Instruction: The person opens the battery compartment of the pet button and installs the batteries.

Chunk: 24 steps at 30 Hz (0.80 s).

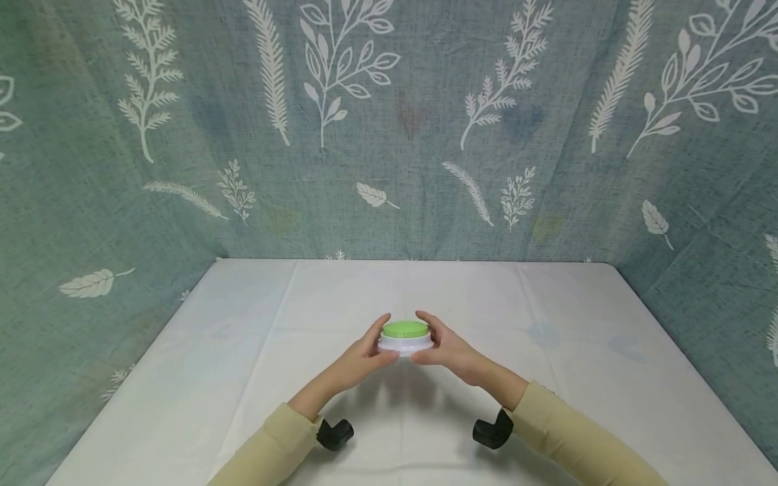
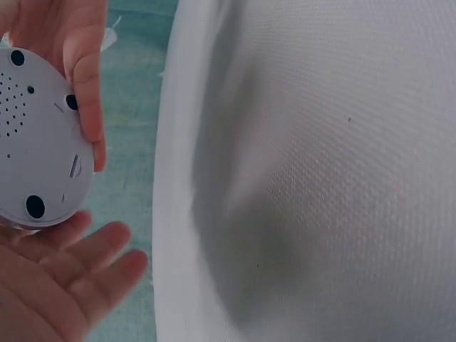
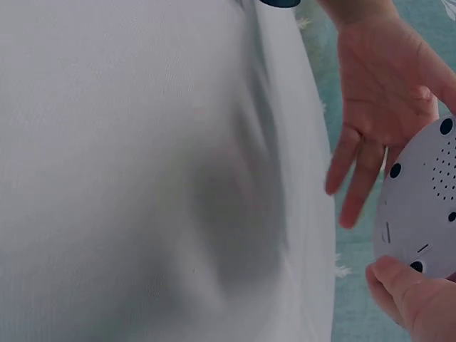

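Note:
A round push button (image 1: 405, 330) with a green top and a white base is held up above the table between both hands. On its left side, my left hand (image 1: 363, 356) grips the rim between thumb and fingers. From the right, my right hand (image 1: 452, 351) grips the opposite rim the same way. Both wrist views show the white underside of the push button (image 2: 44, 142), with small speaker holes and dark round feet. In the left wrist view some fingers of the left hand (image 2: 64, 285) extend past the base. The green top is hidden in both wrist views.
A white cloth covers the table (image 1: 401, 418), and shadows of the hands fall on it. Behind and at both sides hangs a green curtain (image 1: 413, 169) with white leaf prints. A black wrist camera (image 1: 334, 434) sits below the left cuff, another (image 1: 493, 430) below the right.

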Tool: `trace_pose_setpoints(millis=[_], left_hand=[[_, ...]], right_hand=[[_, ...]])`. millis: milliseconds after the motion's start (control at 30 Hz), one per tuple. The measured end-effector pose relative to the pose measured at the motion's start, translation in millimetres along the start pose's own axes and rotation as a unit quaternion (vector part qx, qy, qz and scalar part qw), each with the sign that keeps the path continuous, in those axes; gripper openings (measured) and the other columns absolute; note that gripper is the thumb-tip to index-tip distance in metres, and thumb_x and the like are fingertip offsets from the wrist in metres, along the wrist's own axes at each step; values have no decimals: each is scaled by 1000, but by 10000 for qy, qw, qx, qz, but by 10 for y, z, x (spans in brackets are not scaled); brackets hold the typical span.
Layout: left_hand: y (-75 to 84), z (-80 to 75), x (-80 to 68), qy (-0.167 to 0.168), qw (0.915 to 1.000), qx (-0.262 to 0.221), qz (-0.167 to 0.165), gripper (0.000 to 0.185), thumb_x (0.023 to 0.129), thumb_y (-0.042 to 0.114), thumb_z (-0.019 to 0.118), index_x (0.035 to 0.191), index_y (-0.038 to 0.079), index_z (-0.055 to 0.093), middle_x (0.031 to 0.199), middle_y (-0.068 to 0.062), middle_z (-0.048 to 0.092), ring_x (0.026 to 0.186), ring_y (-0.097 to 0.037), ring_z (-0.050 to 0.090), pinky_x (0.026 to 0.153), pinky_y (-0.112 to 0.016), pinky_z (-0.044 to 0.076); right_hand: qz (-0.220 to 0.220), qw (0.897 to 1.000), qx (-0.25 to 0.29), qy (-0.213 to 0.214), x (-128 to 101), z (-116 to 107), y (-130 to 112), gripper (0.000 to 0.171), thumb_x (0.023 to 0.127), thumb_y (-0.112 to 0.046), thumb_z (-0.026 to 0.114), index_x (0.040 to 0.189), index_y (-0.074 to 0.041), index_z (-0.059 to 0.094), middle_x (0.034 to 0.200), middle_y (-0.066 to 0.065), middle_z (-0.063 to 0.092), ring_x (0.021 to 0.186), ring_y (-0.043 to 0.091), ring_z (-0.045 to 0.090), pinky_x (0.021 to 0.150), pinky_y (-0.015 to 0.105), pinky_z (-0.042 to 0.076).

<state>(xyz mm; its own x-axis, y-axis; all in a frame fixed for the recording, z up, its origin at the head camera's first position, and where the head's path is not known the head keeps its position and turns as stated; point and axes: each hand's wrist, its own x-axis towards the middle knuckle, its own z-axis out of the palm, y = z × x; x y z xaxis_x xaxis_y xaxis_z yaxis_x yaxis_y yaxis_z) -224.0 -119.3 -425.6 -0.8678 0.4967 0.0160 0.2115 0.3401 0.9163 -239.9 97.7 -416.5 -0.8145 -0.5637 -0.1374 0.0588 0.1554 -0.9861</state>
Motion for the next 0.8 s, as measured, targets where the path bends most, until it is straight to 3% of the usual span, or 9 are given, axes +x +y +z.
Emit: trace_pose_setpoints(millis=[100,200,267,367,533,800], left_hand=[[14,-4,4,20,9995,299,-120,72,91,33,54,146,8,16,140,-17,38,120,-30,45,96,-44,40],[15,-6,13,97,9989,461,-54,67,90,29,57,144,8,23,138,-14,41,118,-29,48,95,-46,39],[-64,-3,39,202,9986,475,61,67,88,30,60,143,11,26,140,-11,41,118,-28,48,97,-48,38],[-89,-9,42,306,9981,498,204,69,84,31,64,142,13,30,140,-9,41,118,-28,48,97,-50,37],[-105,-9,28,470,9961,722,169,79,77,36,72,141,16,32,141,-4,41,121,-29,44,98,-52,35],[-115,20,26,731,9893,1254,114,90,68,38,78,141,11,34,139,-8,44,125,-32,41,99,-55,33]], right_hand=[[-115,9999,-105,6,-10,-15,1,93,79,-22,70,147,-11,8,141,17,31,120,25,40,94,38,41],[-167,9994,-304,63,-9,-27,11,95,78,-21,72,147,-11,8,145,15,27,126,28,35,98,42,38],[-192,9984,-516,123,-4,-32,16,97,76,-21,73,147,-11,8,147,13,24,129,28,32,101,45,34],[-297,9957,-858,174,10,-40,27,100,74,-22,75,147,-11,8,148,11,24,131,29,30,103,50,29],[-573,9883,-1401,165,25,-43,57,104,71,-22,78,147,-9,8,148,10,26,130,29,31,102,53,28],[-722,9864,-1476,88,32,-36,92,104,68,-9,80,147,-5,11,149,14,22,135,32,22,107,53,21]])
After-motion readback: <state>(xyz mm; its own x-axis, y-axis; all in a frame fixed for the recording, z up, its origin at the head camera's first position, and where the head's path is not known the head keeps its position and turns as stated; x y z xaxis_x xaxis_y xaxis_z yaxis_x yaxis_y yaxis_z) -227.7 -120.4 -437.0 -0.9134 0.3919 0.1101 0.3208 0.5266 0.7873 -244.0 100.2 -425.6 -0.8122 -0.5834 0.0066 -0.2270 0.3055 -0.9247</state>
